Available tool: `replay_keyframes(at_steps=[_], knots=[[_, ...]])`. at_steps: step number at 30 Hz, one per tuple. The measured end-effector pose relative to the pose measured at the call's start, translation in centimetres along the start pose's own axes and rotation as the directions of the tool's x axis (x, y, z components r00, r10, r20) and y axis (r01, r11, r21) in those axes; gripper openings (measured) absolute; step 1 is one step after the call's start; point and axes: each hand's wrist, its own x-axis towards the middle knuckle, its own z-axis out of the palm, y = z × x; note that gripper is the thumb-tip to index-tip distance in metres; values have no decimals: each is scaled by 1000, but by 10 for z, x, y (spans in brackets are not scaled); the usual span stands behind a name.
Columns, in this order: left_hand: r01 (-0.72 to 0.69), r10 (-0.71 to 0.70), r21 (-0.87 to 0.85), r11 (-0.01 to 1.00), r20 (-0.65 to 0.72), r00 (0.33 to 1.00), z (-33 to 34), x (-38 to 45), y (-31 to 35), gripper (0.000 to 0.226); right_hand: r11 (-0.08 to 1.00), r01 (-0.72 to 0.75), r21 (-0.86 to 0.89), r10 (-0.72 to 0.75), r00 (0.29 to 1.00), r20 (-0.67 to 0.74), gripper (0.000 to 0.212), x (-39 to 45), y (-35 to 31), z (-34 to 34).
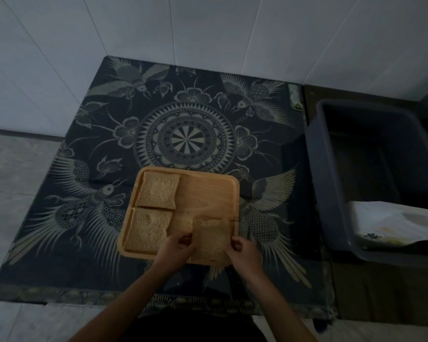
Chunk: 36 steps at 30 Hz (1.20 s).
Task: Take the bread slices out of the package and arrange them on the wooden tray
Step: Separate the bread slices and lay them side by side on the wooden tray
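Both hands [176, 250] on third bread slice [211, 239], wooden tray [208, 191]; package [391, 225] print unreadable

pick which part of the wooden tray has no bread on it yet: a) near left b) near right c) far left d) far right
d: the far right of the wooden tray is bare wood, two slices fill the left side, and both hands, left hand and right hand, hold a third slice at the near right.

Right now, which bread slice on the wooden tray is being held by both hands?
The near-right slice, gripped by the left hand and right hand. The two left-side slices lie untouched on the square wooden tray.
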Motion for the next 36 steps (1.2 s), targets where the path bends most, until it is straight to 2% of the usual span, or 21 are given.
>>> replay_keyframes(at_steps=[11,18,20,26,31,36], knots=[[-53,53,30,998,18,998,-2,-3,3,32,999,9,-52,-11,999,-33,40,0,0,2],[-80,82,32,996,-88,993,5,-11,7,21,999,-2,33,4,998,-61,33,-4,-3,2],[-70,69,0,998,-102,992,7,-9,7,22,999,-1,45,4,997,-71,31,-6,-5,2],[20,-26,-205,979,-26,999,5,-1,-1,34,986,-38,161,42,999,-21,29,-7,-8,1],[52,-55,-303,951,-2,999,2,5,1,33,962,-48,270,48,999,9,19,-6,-14,-1],[55,-57,-397,916,6,998,-2,16,16,26,947,-32,321,38,999,-12,23,2,-23,-5]])
